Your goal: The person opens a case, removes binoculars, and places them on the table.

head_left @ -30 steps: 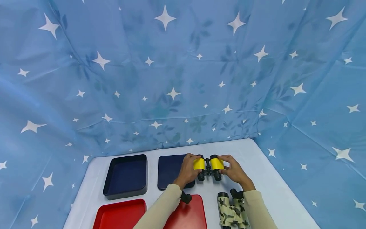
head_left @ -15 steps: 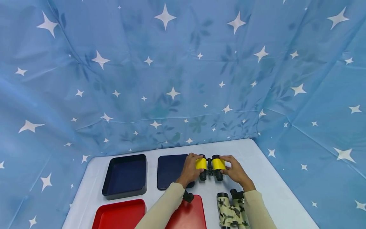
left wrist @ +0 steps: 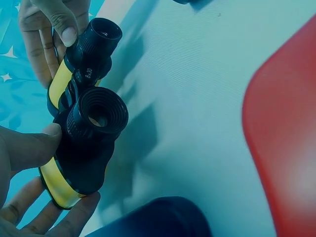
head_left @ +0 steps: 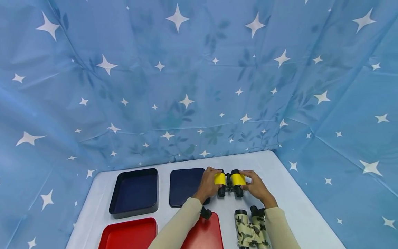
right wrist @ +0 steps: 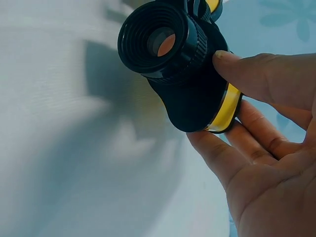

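Both hands hold a pair of yellow-and-black binoculars [head_left: 238, 179] over the far right part of the white table. My left hand [head_left: 207, 183] grips the left barrel, its thumb beside an eyepiece [left wrist: 101, 111] and its fingers under the yellow band. On the other barrel, my right hand [right wrist: 269, 133] has its thumb on the black body and fingertips against the far side. "8x30" is printed between the eyepieces. Shadows fall on the tabletop beside the binoculars; I cannot tell whether they touch it. Camouflage binoculars [head_left: 245, 230] lie nearer, partly behind the right sleeve.
Left of the hands are a deep navy tray [head_left: 156, 193] and a flat navy piece [head_left: 183, 186]. Nearer stand a red tray [head_left: 132, 235] and a flat red piece [head_left: 209, 235]. A black object [head_left: 206, 212] shows there beside the left sleeve, mostly hidden. A starry blue curtain [head_left: 199, 86] surrounds the table.
Both hands have shifted the yellow-and-black binoculars slightly right, away from the flat navy piece. The grip stays the same, and the head view has turned a little.
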`<state>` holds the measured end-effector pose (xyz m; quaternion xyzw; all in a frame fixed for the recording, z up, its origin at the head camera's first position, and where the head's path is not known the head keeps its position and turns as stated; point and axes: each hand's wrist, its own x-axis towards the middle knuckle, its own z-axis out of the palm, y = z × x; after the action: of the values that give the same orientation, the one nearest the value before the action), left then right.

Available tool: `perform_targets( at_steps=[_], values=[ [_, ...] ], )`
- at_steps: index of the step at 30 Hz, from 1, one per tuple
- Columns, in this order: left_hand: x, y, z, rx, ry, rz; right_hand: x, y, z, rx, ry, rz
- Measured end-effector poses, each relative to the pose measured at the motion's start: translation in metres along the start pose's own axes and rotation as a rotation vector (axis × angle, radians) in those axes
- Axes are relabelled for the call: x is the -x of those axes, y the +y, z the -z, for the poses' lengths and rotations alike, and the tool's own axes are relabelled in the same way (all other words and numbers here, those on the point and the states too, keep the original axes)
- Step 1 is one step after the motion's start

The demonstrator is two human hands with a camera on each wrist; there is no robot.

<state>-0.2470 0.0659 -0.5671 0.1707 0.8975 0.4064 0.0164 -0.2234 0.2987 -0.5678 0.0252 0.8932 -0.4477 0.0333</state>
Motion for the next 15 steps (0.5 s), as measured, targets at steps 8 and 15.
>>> perform_targets(
  at_steps=[8,15],
  values=[
    [0.0026,-0.0044,-0.0052,0.01,-0.025,0.015,0.0022,0.0028,-0.0049,0.006,-0.005,-0.041],
    [0.0015,-0.0049,-0.0061,-0.018,-0.024,0.018,0.0014,0.0032,-0.0068,0.002,0.001,-0.033]
  ],
)
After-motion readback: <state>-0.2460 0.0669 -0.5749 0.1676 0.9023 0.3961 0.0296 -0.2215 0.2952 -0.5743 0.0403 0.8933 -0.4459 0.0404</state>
